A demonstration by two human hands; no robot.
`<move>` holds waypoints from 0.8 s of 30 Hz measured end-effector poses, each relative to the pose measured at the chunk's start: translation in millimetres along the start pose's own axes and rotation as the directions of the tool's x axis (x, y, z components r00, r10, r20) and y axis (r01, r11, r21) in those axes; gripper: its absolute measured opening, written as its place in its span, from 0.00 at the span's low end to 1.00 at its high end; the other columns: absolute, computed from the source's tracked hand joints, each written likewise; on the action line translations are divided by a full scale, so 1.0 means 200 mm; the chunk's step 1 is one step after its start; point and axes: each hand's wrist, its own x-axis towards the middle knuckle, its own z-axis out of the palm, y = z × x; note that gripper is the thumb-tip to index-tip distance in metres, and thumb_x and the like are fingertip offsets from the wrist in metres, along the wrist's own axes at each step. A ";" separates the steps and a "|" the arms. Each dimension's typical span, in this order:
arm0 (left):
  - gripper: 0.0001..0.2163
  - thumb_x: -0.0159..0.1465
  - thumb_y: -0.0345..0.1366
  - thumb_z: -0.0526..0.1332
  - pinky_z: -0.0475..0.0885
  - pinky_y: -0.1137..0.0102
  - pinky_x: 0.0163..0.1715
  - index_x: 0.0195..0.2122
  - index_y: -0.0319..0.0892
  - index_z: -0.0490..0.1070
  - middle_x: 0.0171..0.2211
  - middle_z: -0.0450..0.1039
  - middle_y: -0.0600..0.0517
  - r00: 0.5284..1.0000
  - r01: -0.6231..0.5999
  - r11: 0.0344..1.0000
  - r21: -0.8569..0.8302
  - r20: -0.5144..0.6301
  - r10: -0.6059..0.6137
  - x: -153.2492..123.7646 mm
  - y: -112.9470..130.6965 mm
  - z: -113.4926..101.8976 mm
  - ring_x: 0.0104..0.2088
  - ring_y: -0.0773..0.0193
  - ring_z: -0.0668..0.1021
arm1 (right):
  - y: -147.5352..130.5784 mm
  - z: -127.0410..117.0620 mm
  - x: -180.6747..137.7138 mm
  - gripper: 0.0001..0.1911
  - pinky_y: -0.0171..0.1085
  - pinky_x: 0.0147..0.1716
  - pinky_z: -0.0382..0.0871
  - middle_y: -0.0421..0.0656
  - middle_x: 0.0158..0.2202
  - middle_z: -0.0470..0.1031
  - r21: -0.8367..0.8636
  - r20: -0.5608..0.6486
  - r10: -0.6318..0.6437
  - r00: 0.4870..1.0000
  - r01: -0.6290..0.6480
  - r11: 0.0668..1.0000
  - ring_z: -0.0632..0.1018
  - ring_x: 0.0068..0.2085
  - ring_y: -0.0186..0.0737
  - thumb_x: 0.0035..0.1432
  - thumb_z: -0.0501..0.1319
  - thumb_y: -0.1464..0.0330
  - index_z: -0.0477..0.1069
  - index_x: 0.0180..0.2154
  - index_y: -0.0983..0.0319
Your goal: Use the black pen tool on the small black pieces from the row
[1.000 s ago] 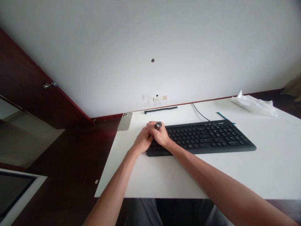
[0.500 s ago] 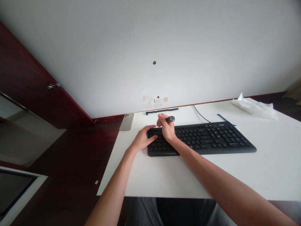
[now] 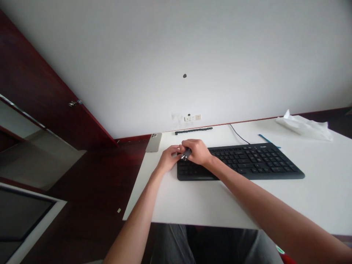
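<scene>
A black keyboard [image 3: 247, 161] lies on the white desk [image 3: 220, 201], its cable running toward the wall. My right hand [image 3: 198, 151] hovers over the keyboard's left end, fingers closed round a small dark tool [image 3: 186, 154] that points down-left. My left hand [image 3: 169, 158] rests at the keyboard's left edge, its fingertips meeting the tool's tip; what they pinch there is too small to see. A row of small black keycaps [image 3: 193, 130] lies in a line near the wall behind the hands.
A phone [image 3: 154, 142] lies face down at the desk's far left corner. Crumpled white wrapping [image 3: 305, 125] and a thin blue strip [image 3: 268, 140] sit at the far right. Dark red floor and a cabinet [image 3: 41, 95] are left of the desk.
My right hand, raised above the keyboard half a second ago with the tool, has come back down and left to meet my left hand. The view has shifted slightly right.
</scene>
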 end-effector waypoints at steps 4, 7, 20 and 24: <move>0.07 0.62 0.39 0.67 0.76 0.63 0.51 0.36 0.42 0.81 0.46 0.81 0.45 0.999 -0.025 0.989 -0.148 -0.029 0.021 0.00 -0.04 0.02 0.46 0.57 0.82 | 0.14 -0.16 -0.01 0.14 0.36 0.30 0.52 0.37 0.20 0.61 -0.170 -0.090 0.086 0.992 -0.100 0.980 0.58 0.24 0.34 0.58 0.58 0.71 0.59 0.22 0.59; 0.08 0.64 0.41 0.66 0.77 0.63 0.50 0.37 0.43 0.81 0.41 0.82 0.47 1.000 -0.023 0.991 -0.134 -0.007 0.023 0.00 -0.04 0.03 0.43 0.57 0.83 | 0.18 -0.23 -0.03 0.19 0.35 0.29 0.52 0.35 0.19 0.57 -0.231 -0.224 0.135 0.965 -0.187 0.955 0.55 0.24 0.33 0.64 0.56 0.67 0.55 0.21 0.59; 0.06 0.65 0.35 0.63 0.70 0.66 0.39 0.34 0.45 0.80 0.35 0.79 0.51 0.990 -0.102 0.937 0.335 -0.060 0.129 0.40 -0.12 0.05 0.35 0.61 0.78 | 0.20 -0.23 -0.03 0.21 0.36 0.29 0.52 0.37 0.19 0.59 -0.348 -0.142 0.229 0.963 -0.265 0.899 0.55 0.24 0.35 0.66 0.55 0.61 0.54 0.22 0.58; 0.05 0.64 0.34 0.64 0.69 0.67 0.38 0.35 0.45 0.80 0.36 0.80 0.52 0.992 -0.120 0.946 0.300 -0.005 0.128 0.42 -0.17 0.10 0.33 0.62 0.77 | 0.23 -0.24 -0.03 0.22 0.36 0.29 0.52 0.37 0.19 0.61 -0.364 -0.156 0.239 0.958 -0.281 0.888 0.56 0.25 0.35 0.67 0.54 0.61 0.54 0.22 0.58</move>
